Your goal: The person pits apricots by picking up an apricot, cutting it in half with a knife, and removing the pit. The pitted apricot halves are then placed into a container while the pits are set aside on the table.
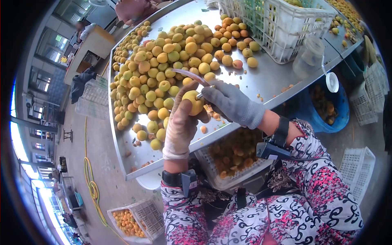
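My left hand (pixel 182 124), in a pale, stained glove, is closed around a yellow apricot (pixel 193 103) above the metal table (pixel 249 83). My right hand (pixel 234 103), in a grey glove, grips a small hand tool with a curved pinkish part (pixel 190 75) that sticks out past the fingers. The tool's metal end meets the apricot's upper side; its tip is hidden. Behind both hands spreads a large heap of yellow-green and orange apricots (pixel 159 69). Small fruit scraps lie on the metal beneath my hands.
A white plastic crate (pixel 281 28) and a clear jar (pixel 309 57) stand on the table's right. Below the edge sits a bin of cut fruit (pixel 234 157). A blue tub (pixel 339 116) is at right, a crate of apricots (pixel 134 220) on the floor at left.
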Demonstrator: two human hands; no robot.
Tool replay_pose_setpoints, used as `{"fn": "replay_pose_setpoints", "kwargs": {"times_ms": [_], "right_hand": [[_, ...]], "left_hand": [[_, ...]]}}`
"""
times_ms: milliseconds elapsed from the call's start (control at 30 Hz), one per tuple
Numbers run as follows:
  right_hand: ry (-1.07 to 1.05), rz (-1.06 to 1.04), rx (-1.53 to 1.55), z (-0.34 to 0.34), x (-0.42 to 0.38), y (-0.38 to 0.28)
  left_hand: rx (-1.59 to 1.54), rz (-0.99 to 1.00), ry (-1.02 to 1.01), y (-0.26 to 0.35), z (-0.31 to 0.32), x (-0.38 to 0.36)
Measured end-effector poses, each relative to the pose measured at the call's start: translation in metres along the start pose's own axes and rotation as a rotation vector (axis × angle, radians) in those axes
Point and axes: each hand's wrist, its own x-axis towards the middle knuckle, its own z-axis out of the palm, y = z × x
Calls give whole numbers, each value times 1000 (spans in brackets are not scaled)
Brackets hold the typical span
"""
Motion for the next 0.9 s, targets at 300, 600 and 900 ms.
{"fn": "replay_pose_setpoints", "kwargs": {"times_ms": [300, 600, 900], "right_hand": [[-26, 34, -166, -3, 2, 2], [-23, 19, -136, -2, 2, 5], [-42, 28, -248, 1, 0, 12]], "left_hand": [[67, -18, 94, -4, -2, -2], [44, -29, 131, -7, 2, -2], [-81, -72, 192, -16, -2, -4]]}}
